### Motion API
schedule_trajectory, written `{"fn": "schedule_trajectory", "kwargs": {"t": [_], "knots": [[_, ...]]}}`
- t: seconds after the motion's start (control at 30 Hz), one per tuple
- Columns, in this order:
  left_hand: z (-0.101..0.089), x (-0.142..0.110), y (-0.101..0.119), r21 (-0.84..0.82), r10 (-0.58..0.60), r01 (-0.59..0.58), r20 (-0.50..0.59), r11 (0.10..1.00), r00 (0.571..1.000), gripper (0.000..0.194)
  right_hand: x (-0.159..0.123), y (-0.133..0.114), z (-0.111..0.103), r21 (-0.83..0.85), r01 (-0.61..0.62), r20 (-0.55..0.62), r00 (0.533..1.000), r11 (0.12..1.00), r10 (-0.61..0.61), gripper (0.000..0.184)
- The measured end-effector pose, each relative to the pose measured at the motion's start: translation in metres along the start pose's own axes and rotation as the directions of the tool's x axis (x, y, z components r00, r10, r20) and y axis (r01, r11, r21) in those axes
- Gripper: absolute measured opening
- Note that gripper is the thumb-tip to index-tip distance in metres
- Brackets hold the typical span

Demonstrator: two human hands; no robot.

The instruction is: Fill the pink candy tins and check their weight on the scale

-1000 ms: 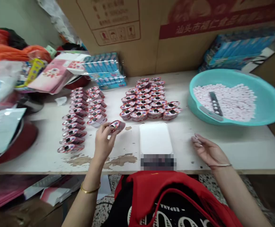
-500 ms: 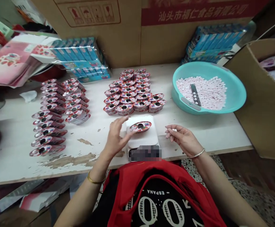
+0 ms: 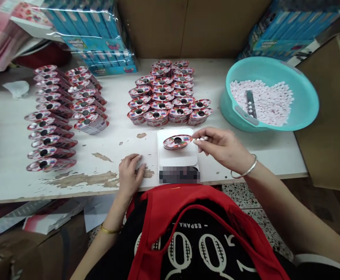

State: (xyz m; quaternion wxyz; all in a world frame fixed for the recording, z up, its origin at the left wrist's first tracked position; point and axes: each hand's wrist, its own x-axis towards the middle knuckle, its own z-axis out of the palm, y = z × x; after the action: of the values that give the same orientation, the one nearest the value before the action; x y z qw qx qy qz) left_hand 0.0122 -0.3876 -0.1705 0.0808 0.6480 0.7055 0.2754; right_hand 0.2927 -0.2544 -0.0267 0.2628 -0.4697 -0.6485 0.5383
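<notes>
Head view: the right hand [image 3: 222,146] pinches small white candies [image 3: 201,138] right by the red candy pack [image 3: 177,142], which sits on a white scale [image 3: 175,157] near the front edge of the table [image 3: 18,132], with open room on both sides. The left hand [image 3: 130,175] now lies loose on the table, away from the pack, and the right hand has moved in to it.

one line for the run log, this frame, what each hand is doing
left hand: empty, resting on table | right hand: pinching pale candies at right end of oval candy case | case: on white scale
</notes>
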Motion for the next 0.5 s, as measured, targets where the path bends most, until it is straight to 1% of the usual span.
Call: {"fn": "schedule_trajectory", "kwargs": {"t": [0.1, 0.17, 0.23, 0.3, 0.4, 0.47, 0.5], "knots": [[0.001, 0.001, -0.001, -0.009, -0.004, 0.004, -0.011, 1.000, 1.000, 0.029, 0.014, -0.007, 0.010, -0.208, 0.161, 0.023, 0.987, 0.965, -0.159, 0.004], [0.001, 0.002, -0.003, -0.018, 0.000, -0.001, -0.015, 1.000, 1.000, 0.030, 0.023, -0.007, 0.016, -0.351, 0.247, 0.065, 0.969, 0.903, -0.239, 0.006], [0.001, 0.002, -0.005, -0.022, 0.007, -0.008, -0.022, 1.000, 1.000, 0.030, 0.030, -0.006, 0.022, -0.455, 0.298, 0.125, 0.954, 0.839, -0.271, 0.010], [0.001, 0.001, -0.005, -0.020, 0.010, -0.010, -0.027, 1.000, 1.000, 0.030, 0.033, -0.006, 0.028, -0.510, 0.318, 0.180, 0.948, 0.799, -0.262, 0.014], [0.002, 0.001, -0.006, -0.019, 0.010, -0.011, -0.026, 1.000, 1.000, 0.030, 0.032, -0.010, 0.035, -0.521, 0.339, 0.231, 0.940, 0.784, -0.253, 0.018], [0.001, 0.002, -0.005, -0.019, 0.016, -0.016, -0.029, 1.000, 0.999, 0.028, 0.032, -0.014, 0.031, -0.508, 0.363, 0.219, 0.931, 0.781, -0.291, 0.019], [0.001, 0.002, -0.006, -0.020, 0.021, -0.022, -0.032, 1.000, 0.999, 0.028, 0.034, -0.016, 0.024, -0.507, 0.376, 0.194, 0.926, 0.775, -0.323, 0.018]]}}
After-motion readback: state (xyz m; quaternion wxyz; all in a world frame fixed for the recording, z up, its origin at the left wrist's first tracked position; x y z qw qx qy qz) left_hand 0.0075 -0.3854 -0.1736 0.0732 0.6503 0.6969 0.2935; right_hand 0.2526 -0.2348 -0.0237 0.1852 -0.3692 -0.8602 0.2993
